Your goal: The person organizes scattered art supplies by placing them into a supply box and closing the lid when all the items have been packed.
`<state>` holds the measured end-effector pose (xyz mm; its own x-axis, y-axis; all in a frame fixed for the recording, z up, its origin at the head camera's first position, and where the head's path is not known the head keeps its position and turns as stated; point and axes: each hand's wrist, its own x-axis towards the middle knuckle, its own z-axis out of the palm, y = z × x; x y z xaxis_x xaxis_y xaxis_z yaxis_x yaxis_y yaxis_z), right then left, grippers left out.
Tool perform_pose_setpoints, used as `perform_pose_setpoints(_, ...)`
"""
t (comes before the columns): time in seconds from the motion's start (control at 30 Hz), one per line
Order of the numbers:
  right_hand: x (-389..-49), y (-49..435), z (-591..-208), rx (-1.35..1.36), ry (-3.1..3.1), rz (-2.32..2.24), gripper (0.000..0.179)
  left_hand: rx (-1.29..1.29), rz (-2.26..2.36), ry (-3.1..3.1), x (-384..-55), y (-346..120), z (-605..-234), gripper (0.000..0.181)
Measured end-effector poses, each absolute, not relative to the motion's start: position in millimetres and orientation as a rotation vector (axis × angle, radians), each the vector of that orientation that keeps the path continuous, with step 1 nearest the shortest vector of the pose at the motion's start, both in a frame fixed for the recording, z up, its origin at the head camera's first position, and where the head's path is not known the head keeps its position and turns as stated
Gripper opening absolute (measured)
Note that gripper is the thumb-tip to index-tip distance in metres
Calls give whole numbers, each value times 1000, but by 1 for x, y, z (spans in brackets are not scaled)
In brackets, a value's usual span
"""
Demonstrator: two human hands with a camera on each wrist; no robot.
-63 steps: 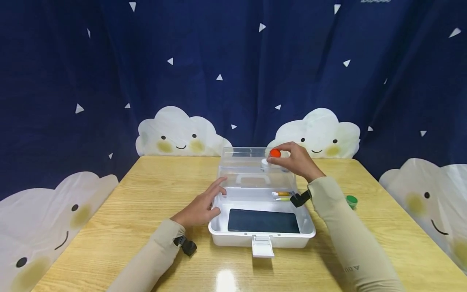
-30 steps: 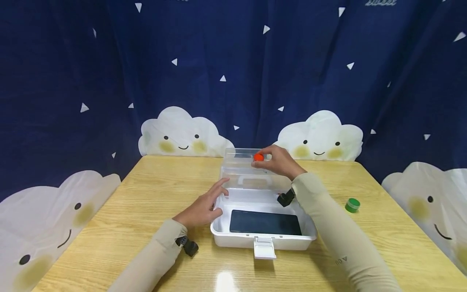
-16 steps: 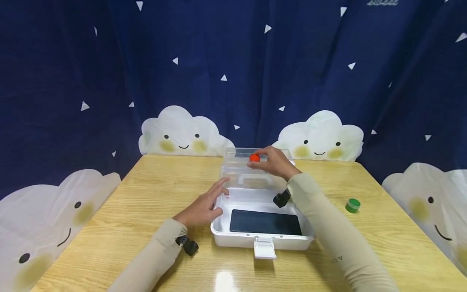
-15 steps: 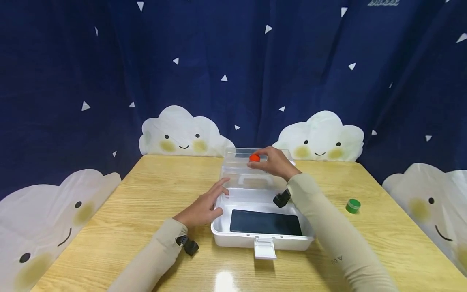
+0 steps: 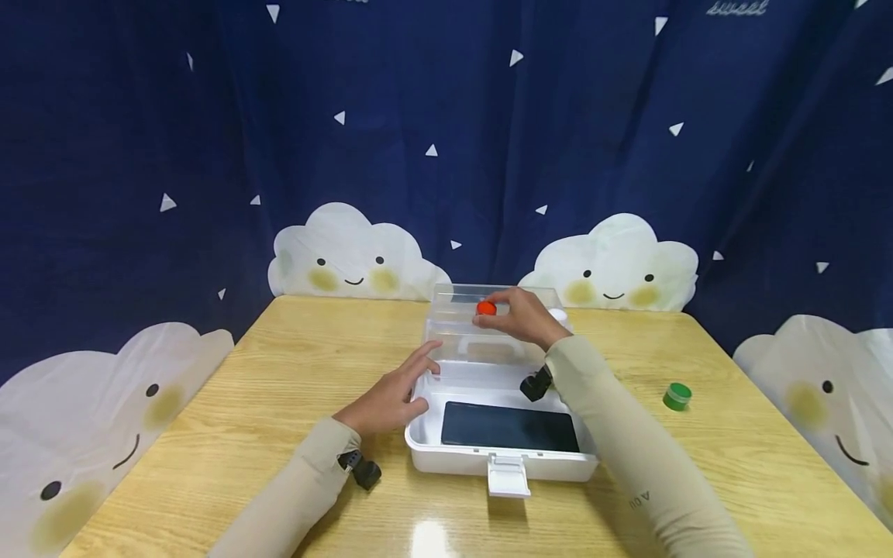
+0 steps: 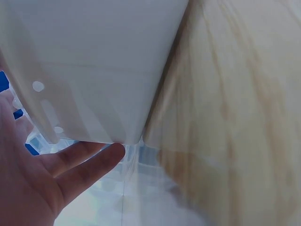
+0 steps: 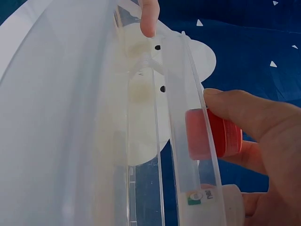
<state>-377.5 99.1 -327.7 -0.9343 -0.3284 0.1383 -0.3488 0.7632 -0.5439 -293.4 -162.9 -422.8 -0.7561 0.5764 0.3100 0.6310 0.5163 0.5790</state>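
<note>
A clear-trayed white plastic box (image 5: 502, 465) stands open on the table. Between thumb and fingers my right hand (image 5: 522, 316) pinches a small red jar (image 5: 486, 309) at the raised clear tray (image 5: 453, 308). In the right wrist view, part of that red jar (image 7: 225, 136) shows through the tray's clear wall. Close to the right hand sits a white-lidded jar (image 5: 558, 315); in the right wrist view a pale jar (image 7: 231, 205) is near the fingers. My left hand (image 5: 385, 399) rests with spread fingers against the box's left side, its fingertips (image 6: 115, 153) at the edge.
Inside the box's bottom lies a flat dark slab (image 5: 509, 426). A white latch (image 5: 508, 476) hangs down at the front. To the right, a small green jar (image 5: 677, 396) stands on the wooden table (image 5: 335, 333). Behind hangs a dark blue curtain (image 5: 391, 93) with clouds.
My right hand has carried the red jar leftward along the clear tray, then slightly lower in the last half second. The left hand keeps its place on the box.
</note>
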Motion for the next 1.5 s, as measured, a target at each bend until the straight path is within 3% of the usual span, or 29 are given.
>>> perform_pose_setpoints(0.4, -378, 100, -328, 549, -2979, 875, 47, -1040, -1086, -2686, -292, -162, -420, 42)
perform_pose_setpoints(1.5, -378, 98, -323, 612, -3021, 780, 50, -1054, -1071, -2673, -295, -164, -424, 42)
